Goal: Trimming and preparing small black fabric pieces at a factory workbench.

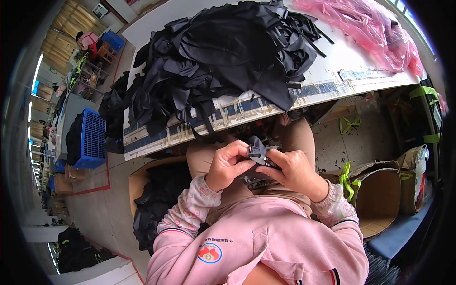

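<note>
My left hand and my right hand meet above my lap, both gripping a small piece of dark grey fabric. A small metal tool, seemingly snips, shows between my fingers, held in my right hand against the fabric. I sit at a white worktable whose edge runs just beyond my knees. A large heap of black fabric pieces lies on the table, some hanging over the front edge.
Pink plastic bags lie at the table's far right. A cardboard box of black fabric stands at my left, an open box at my right. A blue crate sits left on the floor.
</note>
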{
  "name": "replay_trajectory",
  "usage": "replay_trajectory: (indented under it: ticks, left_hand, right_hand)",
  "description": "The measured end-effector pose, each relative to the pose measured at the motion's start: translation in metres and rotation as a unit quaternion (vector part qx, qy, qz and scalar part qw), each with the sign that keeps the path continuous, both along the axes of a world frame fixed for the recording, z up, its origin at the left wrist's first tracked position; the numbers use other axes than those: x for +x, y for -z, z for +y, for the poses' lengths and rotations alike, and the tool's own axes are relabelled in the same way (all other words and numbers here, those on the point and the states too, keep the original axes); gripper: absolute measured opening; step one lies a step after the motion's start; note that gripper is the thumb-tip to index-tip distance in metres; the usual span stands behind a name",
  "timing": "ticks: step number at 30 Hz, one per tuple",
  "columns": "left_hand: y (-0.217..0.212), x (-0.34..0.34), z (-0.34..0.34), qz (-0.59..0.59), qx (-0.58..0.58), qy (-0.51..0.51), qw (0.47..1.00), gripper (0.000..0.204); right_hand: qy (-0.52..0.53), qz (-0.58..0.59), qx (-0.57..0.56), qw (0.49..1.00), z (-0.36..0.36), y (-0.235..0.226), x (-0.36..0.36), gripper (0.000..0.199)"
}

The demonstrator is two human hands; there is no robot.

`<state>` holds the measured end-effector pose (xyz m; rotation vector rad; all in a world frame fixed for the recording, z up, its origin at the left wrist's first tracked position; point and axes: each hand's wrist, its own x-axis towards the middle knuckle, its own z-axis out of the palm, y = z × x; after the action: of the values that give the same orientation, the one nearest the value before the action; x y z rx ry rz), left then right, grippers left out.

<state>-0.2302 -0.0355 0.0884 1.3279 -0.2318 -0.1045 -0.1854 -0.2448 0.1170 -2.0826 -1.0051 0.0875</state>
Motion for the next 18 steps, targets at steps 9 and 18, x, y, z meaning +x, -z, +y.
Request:
replay_trajectory:
  ticks: [9, 18]
  left_hand:
    - [-0.004, 0.001, 0.000, -0.007, 0.071, -0.026, 0.997, 0.009]
    - [0.000, -0.001, 0.008, 0.009, 0.068, -0.044, 0.997, 0.010]
  right_hand:
    - [0.018, 0.043, 0.008, 0.999, -0.005, 0.006, -0.002, 0.031]
    - [0.032, 0.103, 0.058, 0.992, -0.007, 0.012, -0.001, 0.030]
